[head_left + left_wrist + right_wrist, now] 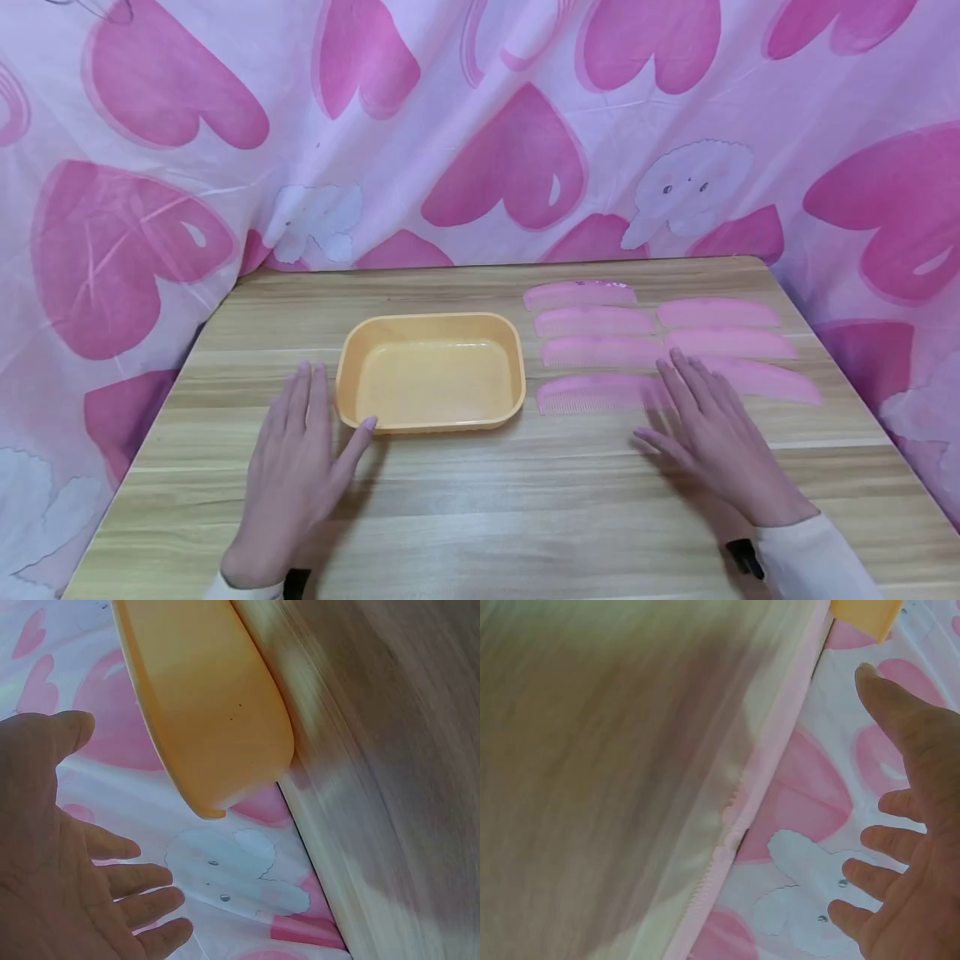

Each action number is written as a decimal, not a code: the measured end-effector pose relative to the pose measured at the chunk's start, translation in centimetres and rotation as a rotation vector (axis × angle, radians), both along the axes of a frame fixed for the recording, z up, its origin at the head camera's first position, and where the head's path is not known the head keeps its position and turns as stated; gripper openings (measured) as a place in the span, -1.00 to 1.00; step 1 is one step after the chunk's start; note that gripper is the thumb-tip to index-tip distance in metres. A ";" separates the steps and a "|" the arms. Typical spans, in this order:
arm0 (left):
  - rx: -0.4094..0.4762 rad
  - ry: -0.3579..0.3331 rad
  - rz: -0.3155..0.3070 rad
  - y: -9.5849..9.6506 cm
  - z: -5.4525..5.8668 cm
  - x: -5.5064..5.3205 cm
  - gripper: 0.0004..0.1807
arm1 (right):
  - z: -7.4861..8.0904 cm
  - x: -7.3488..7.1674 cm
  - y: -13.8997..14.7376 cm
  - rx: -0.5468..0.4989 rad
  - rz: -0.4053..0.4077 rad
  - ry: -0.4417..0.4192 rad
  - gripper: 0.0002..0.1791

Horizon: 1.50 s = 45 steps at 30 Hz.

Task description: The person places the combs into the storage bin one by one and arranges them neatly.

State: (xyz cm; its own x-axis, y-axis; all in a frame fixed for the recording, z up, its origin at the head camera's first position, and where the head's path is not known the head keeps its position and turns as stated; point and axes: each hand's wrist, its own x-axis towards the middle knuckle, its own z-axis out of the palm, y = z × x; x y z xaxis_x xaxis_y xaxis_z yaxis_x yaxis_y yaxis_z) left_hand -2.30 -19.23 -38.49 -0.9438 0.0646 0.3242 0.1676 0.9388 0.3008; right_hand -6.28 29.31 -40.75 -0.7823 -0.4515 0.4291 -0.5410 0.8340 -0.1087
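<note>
A yellow-orange plastic tray (431,422) with nothing in it sits mid-table. My left hand (296,471) hovers at its near left corner, fingers straight and thumb spread, the thumb tip overlapping the rim in the head view. The left wrist view shows the tray's side wall (202,705) beyond the left hand (67,847). To the right lie several pink combs (600,352) in two columns, teeth toward me. My right hand (716,442) is over the near combs with straight fingers, holding nothing, and partly hides them. In the right wrist view the right hand (900,825) is spread.
The wood-grain table (487,517) reaches back to a pink curtain (480,125) printed with hearts and white cartoon animals, which also hangs along both sides. The farthest comb (579,294) carries a shiny patch on its spine.
</note>
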 end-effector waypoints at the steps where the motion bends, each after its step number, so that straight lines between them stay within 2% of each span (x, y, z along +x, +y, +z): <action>1: 0.006 0.004 -0.001 0.0 0.0 -0.1 -0.03 | -0.1 -0.2 0.1 -0.005 0.011 -0.003 0.02; 8: 0.061 0.022 -0.005 -0.2 -0.1 -0.7 -0.10 | -0.6 -1.5 0.3 -0.034 0.071 -0.045 0.01; 15: 0.117 -0.077 0.036 -0.4 0.0 -1.3 -0.16 | -0.3 -2.6 0.2 -0.032 0.052 -0.173 -0.01; 21: 0.153 -0.104 0.033 -0.9 0.0 -1.9 -0.24 | -0.3 -3.7 0.4 -0.040 0.061 -0.251 -0.09; 26: 0.217 -0.164 0.034 -1.2 -0.1 -2.4 -0.31 | -0.6 -4.6 0.6 -0.051 0.067 -0.338 -0.18; 35: 0.302 -0.240 0.080 -1.2 -0.5 -3.1 -0.42 | -0.9 -5.5 0.5 -0.074 0.030 -0.532 -0.25; 39: 0.349 -0.262 0.104 -1.2 -0.4 -3.4 -0.47 | -0.9 -5.7 0.4 -0.074 0.012 -0.565 -0.30; 45: 0.391 -0.276 0.127 -1.3 -0.4 -3.8 -0.58 | -1.1 -6.2 0.4 -0.083 0.034 -0.556 -0.35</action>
